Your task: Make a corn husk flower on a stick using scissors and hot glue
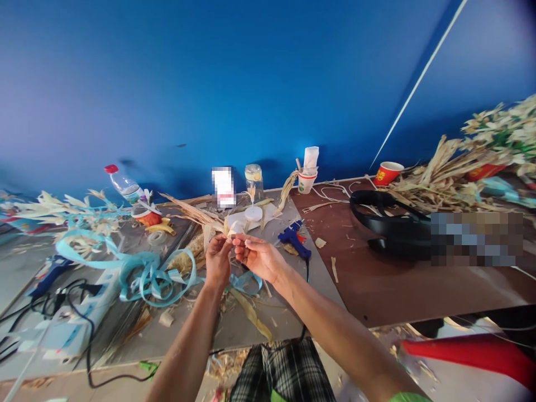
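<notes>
My left hand (218, 258) and my right hand (260, 255) meet over the middle of the table, fingertips pinched together. Between them is a small pale piece of corn husk (236, 226); its exact shape is partly hidden by the fingers. Just beyond stands a small white round base (253, 213) with a husk piece rising from it. Long dry husk strips (196, 213) lie behind my left hand. A blue glue gun (295, 239) rests to the right of my right hand. Light-blue ribbon (144, 273) is looped loosely on the left.
A power strip (79, 318) with black cables lies at left, near another blue glue gun (52, 273). Along the wall stand a plastic bottle (125, 184), a glass jar (253, 181) and paper cups (307, 181). On the right are a black headset-like object (393, 223) and heaped husks (435, 184).
</notes>
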{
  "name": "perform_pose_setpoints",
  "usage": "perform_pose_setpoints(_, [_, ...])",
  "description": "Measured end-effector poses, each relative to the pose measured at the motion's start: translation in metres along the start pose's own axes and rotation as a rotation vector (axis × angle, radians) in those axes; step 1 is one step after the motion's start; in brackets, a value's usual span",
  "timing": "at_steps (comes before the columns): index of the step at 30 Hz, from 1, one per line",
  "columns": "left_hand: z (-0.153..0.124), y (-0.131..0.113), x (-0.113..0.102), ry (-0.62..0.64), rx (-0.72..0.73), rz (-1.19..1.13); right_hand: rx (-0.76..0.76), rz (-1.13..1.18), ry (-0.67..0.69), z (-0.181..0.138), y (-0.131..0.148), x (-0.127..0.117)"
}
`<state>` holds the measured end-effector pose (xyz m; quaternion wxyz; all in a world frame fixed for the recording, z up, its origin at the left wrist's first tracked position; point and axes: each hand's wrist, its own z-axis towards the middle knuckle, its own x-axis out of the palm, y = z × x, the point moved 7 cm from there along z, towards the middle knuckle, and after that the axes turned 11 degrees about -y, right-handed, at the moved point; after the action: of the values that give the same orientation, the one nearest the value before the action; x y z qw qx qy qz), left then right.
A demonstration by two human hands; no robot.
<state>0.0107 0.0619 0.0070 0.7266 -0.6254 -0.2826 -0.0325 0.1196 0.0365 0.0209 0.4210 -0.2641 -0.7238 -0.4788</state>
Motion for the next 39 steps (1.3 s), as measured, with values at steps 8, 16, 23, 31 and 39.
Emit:
perform_pose_setpoints(8, [-0.003,-0.001,0.011,0.129,-0.077,-0.068,-0.113,-0.119,-0.172,0.006,0.012,-0.017])
perform_pose_setpoints(16, [-0.004,-0.002,0.013,0.099,-0.068,0.021,-0.417,-0.441,-0.368,0.008,0.034,-0.031])
perform_pose_setpoints(23, [0.002,0.007,0.004,0.073,-0.064,0.073,-0.481,-0.543,-0.450,0.012,0.043,-0.040])
perform_pose_setpoints(31, [0.002,0.008,-0.001,0.034,-0.103,0.108,-0.518,-0.589,-0.410,0.007,0.047,-0.034])
perform_pose_setpoints(39, [0.003,0.009,-0.002,0.029,-0.091,0.100,-0.570,-0.515,-0.336,0.005,0.050,-0.030])
